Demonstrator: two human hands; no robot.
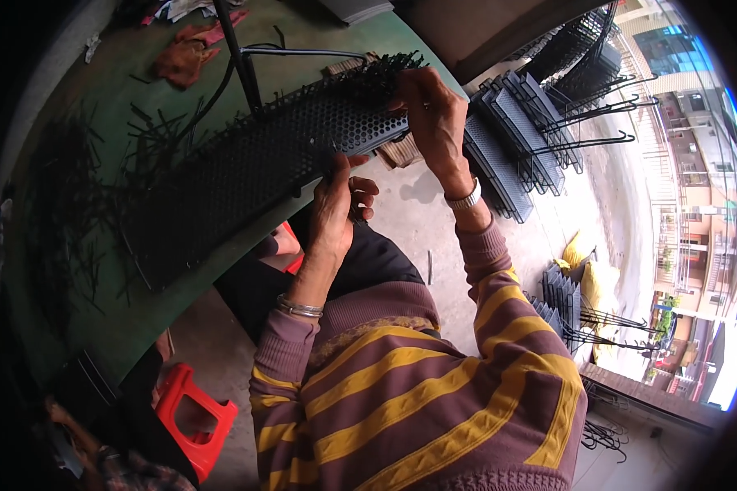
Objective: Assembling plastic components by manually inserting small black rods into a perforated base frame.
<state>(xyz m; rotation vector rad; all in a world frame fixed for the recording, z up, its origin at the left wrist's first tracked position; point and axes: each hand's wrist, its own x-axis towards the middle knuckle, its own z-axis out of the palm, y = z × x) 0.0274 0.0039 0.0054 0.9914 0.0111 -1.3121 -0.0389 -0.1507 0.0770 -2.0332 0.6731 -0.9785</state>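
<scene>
A long black perforated metal panel (246, 172) lies slantwise along the near edge of the green table. At its near long edge is my left hand (333, 209), thumb side up and fingers curled. A small dark thing shows at its fingertips, too unclear to name. My right hand (436, 114) is closed in a pinch at the panel's right end, beside a heap of short black strips (385, 75). What its fingertips grip is hidden. More black strips (74, 188) lie scattered over the table's left side, in shadow.
A black metal frame (250, 78) rises from the table (303, 20) behind the panel. A reddish-brown crumpled piece (184, 61) lies farther back. Black mesh racks with hooks (508, 135) are stacked to the right. A red plastic stool (192, 417) and another person's hand (57, 412) are at lower left.
</scene>
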